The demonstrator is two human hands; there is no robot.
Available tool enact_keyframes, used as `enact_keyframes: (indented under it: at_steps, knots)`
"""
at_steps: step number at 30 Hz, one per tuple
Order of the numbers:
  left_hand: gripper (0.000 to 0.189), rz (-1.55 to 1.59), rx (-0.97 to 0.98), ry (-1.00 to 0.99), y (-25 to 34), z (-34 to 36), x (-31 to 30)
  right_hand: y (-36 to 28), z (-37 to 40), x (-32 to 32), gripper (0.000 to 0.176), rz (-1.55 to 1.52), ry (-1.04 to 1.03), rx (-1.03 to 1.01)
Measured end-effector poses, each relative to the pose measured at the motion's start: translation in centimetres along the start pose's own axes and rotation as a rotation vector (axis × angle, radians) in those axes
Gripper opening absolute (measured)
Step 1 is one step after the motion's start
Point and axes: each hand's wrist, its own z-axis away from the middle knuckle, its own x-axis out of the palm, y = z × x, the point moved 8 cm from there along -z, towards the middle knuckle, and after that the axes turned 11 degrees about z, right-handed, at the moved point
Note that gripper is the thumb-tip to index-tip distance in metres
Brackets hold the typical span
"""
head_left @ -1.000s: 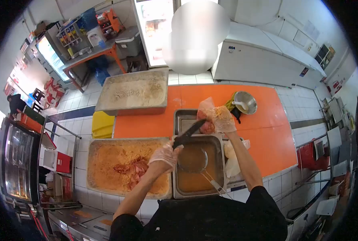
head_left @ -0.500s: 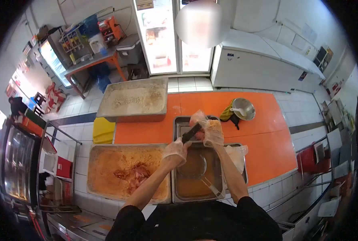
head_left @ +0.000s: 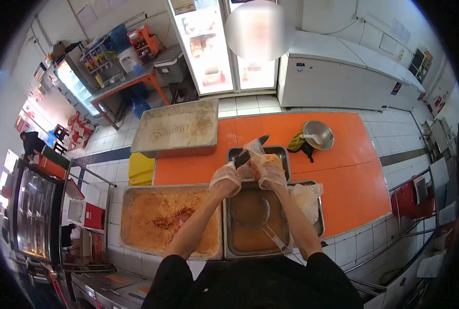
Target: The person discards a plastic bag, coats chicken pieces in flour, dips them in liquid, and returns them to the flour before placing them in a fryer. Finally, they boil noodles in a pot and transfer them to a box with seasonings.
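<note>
My left hand (head_left: 226,180), in a clear plastic glove, is closed on a dark knife (head_left: 243,158). The blade slants up and away, and its tip shows beyond the clear plastic around my right hand. My right hand (head_left: 272,174), also gloved, grips a piece of raw chicken (head_left: 275,161), mostly hidden by the glove. Both hands are close together over a small metal pan (head_left: 284,150). Nearer to me, a metal pan of brownish liquid (head_left: 255,240) holds a round strainer (head_left: 265,221). Raw meat (head_left: 184,215) lies in a tray of orange-tan coating (head_left: 137,206) at left.
A large tray of pale flour (head_left: 175,123) stands at the back left of the orange table (head_left: 343,175). A metal bowl (head_left: 326,144) with a white scoop sits at the right. Beside my right forearm is a plastic bag (head_left: 307,201) in a metal pan.
The knife has shifted away from me, its tip now showing past the plastic. My hands remain close together around the chicken. The whole view has shifted slightly.
</note>
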Motion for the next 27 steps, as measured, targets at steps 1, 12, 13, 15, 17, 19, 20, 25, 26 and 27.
enact_keyframes:
  at_steps: [1, 12, 13, 15, 17, 19, 20, 25, 26, 27]
  knots:
    - [0.053, 0.008, -0.003, 0.000, 0.2, 0.0, -0.1, -0.7, 0.4, -1.0, 0.031, -0.273, 0.063, -0.033]
    - [0.051, -0.050, 0.156, 0.041, 0.5, -2.0, -0.3, -2.7, 0.8, -3.4, 0.029, 0.252, 0.039, -0.024]
    - [0.050, -0.113, 0.156, 0.027, 1.3, -0.4, -0.8, -2.4, 0.4, -4.2, 0.029, 0.238, 0.043, -0.021]
    - [0.050, -0.172, 0.158, 0.004, 1.8, -0.5, -1.2, -1.8, 0.4, -5.2, 0.029, 0.238, 0.040, -0.011]
    - [0.039, -0.003, 0.078, 0.094, 0.0, -1.1, -1.2, -1.5, 1.8, -3.7, 0.028, 0.348, 0.007, 0.020]
    - [0.042, 0.011, 0.068, 0.035, 0.4, -2.0, -1.8, -1.6, 2.6, -2.8, 0.028, 0.404, -0.002, 0.041]
    - [0.043, -0.015, 0.108, 0.068, -0.3, -3.2, -1.3, -1.6, 2.4, -3.1, 0.028, 0.350, 0.009, 0.036]
    - [0.057, -0.064, 0.090, 0.008, -1.8, -2.9, -0.3, -1.7, 0.6, -6.7, 0.027, 0.111, 0.003, 0.001]
    - [0.056, -0.059, 0.068, 0.009, -2.2, -3.0, -0.3, -1.9, 0.7, -6.1, 0.027, 0.201, -0.006, 0.005]
    - [0.055, -0.052, 0.043, 0.006, -2.6, -2.9, -0.1, -2.1, 1.3, -4.9, 0.027, 0.306, -0.017, 0.019]
